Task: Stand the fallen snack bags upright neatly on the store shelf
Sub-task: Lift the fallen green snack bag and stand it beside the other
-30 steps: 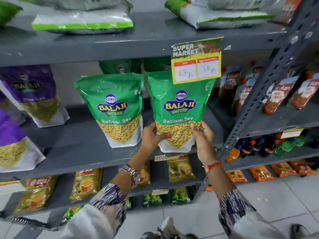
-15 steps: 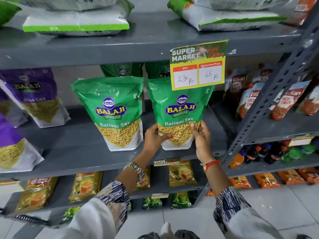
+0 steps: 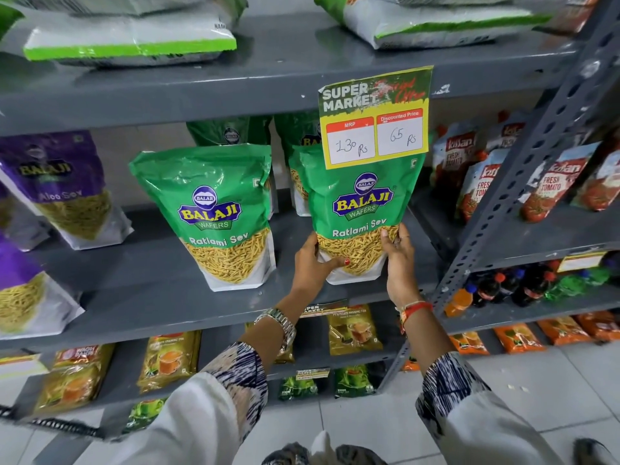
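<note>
- Your left hand (image 3: 313, 263): clasps the lower left edge of the right green Ratlami Sev bag (image 3: 360, 216), thumb across its front.
- Your right hand (image 3: 399, 260): grips the bag's lower right edge.
- That bag: upright on the grey shelf (image 3: 141, 297), top behind the price card (image 3: 375, 117).
- Second Ratlami Sev bag (image 3: 218, 213): upright, just left, untouched.

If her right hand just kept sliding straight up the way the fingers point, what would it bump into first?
The right hand grips the right edge of the green Ratlami Sev bag, fingers pointing up. Going straight on, it would probably meet the yellow price card hanging from the shelf above, though depth is hard to judge.
</note>
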{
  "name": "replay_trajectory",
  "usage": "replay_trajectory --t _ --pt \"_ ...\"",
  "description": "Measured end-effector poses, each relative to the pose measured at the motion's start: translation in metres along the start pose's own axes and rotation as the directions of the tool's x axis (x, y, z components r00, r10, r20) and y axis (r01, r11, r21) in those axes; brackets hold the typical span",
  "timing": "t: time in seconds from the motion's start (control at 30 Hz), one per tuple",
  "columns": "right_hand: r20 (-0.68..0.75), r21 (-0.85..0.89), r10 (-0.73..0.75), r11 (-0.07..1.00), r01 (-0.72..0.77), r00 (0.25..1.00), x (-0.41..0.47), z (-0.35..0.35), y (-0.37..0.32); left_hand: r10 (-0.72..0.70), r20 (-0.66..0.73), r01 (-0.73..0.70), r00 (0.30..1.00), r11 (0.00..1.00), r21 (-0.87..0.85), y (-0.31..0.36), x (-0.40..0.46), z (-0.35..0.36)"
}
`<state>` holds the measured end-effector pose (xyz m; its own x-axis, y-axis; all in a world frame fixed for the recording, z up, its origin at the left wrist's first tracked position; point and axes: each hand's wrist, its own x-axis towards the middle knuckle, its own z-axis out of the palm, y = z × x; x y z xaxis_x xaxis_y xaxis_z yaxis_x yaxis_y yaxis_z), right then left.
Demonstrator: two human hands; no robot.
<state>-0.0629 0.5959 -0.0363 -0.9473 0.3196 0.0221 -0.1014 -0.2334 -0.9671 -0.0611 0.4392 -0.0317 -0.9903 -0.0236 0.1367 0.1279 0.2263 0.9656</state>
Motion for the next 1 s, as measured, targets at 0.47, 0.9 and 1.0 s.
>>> replay_trajectory --t 0.47,0.9,1.0 --pt "0.105 -0.027 0.023 0.999 -0.020 0.994 -0.014 0.010 0.010 -0.062 0.040 0.062 0.997 0.998 0.012 -0.020 0.004 -0.011" --pt "-0.278 -0.083 -0.136 0.990 0.117 0.951 -0.078 0.034 0.030 0.073 -0.239 -0.063 0.968 0.997 0.051 -0.029 -0.059 -0.051" --pt "-0.075 -0.158 -0.194 0.971 0.181 0.978 -0.106 0.062 0.040 0.144 -0.539 -0.093 0.830 0.988 0.122 -0.031 -0.076 -0.088"
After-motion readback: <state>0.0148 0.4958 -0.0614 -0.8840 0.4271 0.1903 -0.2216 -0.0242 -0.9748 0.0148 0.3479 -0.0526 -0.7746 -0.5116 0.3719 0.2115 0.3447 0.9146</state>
